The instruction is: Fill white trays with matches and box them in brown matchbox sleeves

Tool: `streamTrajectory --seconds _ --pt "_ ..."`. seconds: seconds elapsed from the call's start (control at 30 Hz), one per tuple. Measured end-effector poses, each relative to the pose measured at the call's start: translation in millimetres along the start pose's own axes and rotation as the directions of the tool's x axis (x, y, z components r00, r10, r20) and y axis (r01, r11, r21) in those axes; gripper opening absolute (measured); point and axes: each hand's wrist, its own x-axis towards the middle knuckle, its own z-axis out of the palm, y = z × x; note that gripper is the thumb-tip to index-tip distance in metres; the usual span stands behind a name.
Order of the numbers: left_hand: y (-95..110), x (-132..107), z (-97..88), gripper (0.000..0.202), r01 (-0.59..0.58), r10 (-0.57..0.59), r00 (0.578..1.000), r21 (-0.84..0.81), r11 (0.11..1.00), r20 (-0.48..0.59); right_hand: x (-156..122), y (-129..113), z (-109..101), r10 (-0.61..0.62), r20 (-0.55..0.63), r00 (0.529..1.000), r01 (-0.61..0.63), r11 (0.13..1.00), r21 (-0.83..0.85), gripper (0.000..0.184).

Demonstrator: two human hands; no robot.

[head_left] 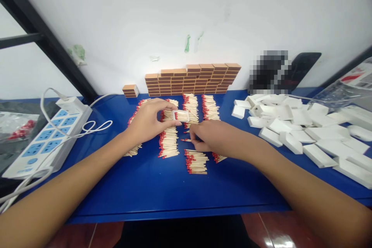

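My left hand [148, 122] grips a small white matchbox tray [180, 116] by its left end, thumb below and fingers above. Some red-tipped matches lie inside the tray. Just right of it and nearer to me, my right hand [205, 135] has its thumb and forefinger pinched on a match [185, 140] whose red head points left. Around both hands, matches are laid in rows on the blue table: one row [168, 143] below the tray, another pile [196, 161] in front of my right hand, and more [210, 107] behind it. My right hand hides part of the rows.
Brown matchboxes [192, 81] are stacked against the wall, with a small separate stack [130, 90] to their left. White empty trays [293, 118] are heaped at right. A power strip [48, 139] with white cables lies at left. The blue table [162, 193] has its edge near me.
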Motion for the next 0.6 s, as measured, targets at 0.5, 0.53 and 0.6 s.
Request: streamTrajectory --seconds 0.5,0.53,0.6 --pt "2.1 -0.4 0.6 0.042 -0.007 0.009 0.999 -0.037 0.999 0.048 5.4 36.6 3.3 -0.074 -0.355 0.932 0.125 0.985 0.121 0.005" --pt "3.5 -0.4 0.3 0.042 -0.008 0.011 0.999 -0.049 0.999 0.05 6.4 38.7 4.2 -0.084 -0.369 0.926 0.137 0.983 0.121 0.005" --pt "6.4 -0.4 -0.4 0.041 -0.003 0.008 0.998 -0.078 0.997 0.061 7.9 39.9 5.1 -0.092 -0.381 0.92 0.146 0.982 0.116 0.005"
